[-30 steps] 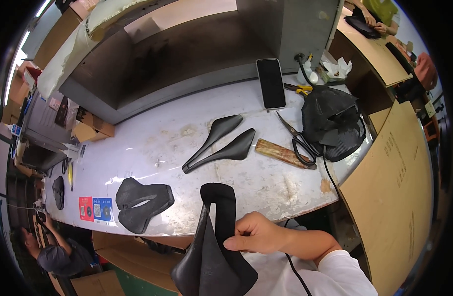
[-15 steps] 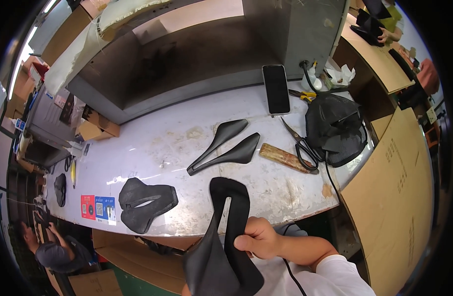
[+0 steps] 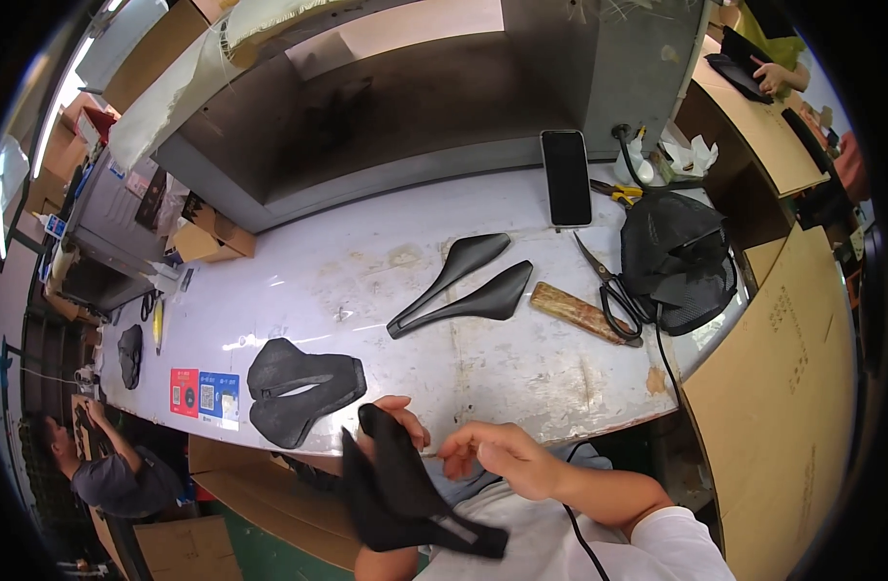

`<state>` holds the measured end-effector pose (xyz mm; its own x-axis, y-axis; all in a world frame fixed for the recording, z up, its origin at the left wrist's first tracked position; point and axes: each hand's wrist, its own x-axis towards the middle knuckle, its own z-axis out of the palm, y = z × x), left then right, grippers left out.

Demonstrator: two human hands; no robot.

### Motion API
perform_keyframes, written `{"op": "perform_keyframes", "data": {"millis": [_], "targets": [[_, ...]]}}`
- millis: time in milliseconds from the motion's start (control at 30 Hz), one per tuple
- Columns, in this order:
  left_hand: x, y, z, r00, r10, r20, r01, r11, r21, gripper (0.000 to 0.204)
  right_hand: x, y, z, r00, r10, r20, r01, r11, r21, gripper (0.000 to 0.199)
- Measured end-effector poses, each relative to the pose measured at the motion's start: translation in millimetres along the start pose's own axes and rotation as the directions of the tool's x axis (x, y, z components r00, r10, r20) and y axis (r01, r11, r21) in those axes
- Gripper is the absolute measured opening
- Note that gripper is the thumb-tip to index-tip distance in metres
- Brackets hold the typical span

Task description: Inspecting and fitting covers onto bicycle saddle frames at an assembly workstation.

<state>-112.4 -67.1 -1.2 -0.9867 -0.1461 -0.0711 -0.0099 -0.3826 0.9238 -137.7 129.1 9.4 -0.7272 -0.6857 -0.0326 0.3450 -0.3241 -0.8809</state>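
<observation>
A limp black bicycle saddle cover (image 3: 400, 484) hangs in front of me, its lower end smeared by motion. My left hand (image 3: 397, 418) grips it near its upper end; part of that hand is hidden behind the cover. Just to the right, my right hand (image 3: 502, 457) is empty, with its fingers loosely bent and apart, not touching the cover. Beyond the hands, a smooth black forked saddle piece (image 3: 468, 286) lies on the table (image 3: 308, 290). Near the table's front edge rests a dull black saddle pad (image 3: 303, 392) with a long slot.
At the right lie scissors (image 3: 613, 290), a worn wooden-handled tool (image 3: 581, 312), yellow-handled pliers (image 3: 618, 192) and a black mesh bundle (image 3: 676, 261). A phone (image 3: 567, 179) leans against the grey metal box (image 3: 366, 165). Cardboard (image 3: 773, 387) stands at right; other people work either side.
My right hand has let go of the saddle cover and opened. The cover has swung down and turned, and my left hand now shows behind its upper end. The view has shifted slightly.
</observation>
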Motion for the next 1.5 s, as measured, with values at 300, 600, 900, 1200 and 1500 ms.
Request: {"op": "perform_keyframes", "data": {"millis": [300,600,900,1200,1500], "targets": [[-27.6,-9.4,52.2,0.945,-0.220,-0.241,0.122,0.923,-0.365,0.080,18.1,-24.4,20.8,0.855,-0.481,-0.196,0.156,0.598,-0.786,0.015],[-29.9,13.3,65.4,0.975,-0.214,-0.060,0.160,0.864,-0.477,0.070,22.9,-55.4,15.7,0.953,-0.228,-0.200,0.110,0.875,-0.471,0.019],[-34.7,31.1,70.5,0.991,-0.136,0.009,0.136,0.991,-0.009,0.070,20.7,-71.4,2.9,0.980,-0.153,-0.130,0.083,0.898,-0.432,0.020],[-52.8,25.7,57.1,0.966,-0.257,-0.016,0.253,0.939,0.233,0.063,28.0,-57.3,-2.0,0.954,-0.296,0.036,0.240,0.691,-0.682,0.016],[-58.0,33.7,42.0,0.940,-0.336,-0.052,0.325,0.844,0.426,0.058,29.9,-35.3,6.7,0.978,0.183,-0.100,-0.166,0.973,0.159,0.023]]}}
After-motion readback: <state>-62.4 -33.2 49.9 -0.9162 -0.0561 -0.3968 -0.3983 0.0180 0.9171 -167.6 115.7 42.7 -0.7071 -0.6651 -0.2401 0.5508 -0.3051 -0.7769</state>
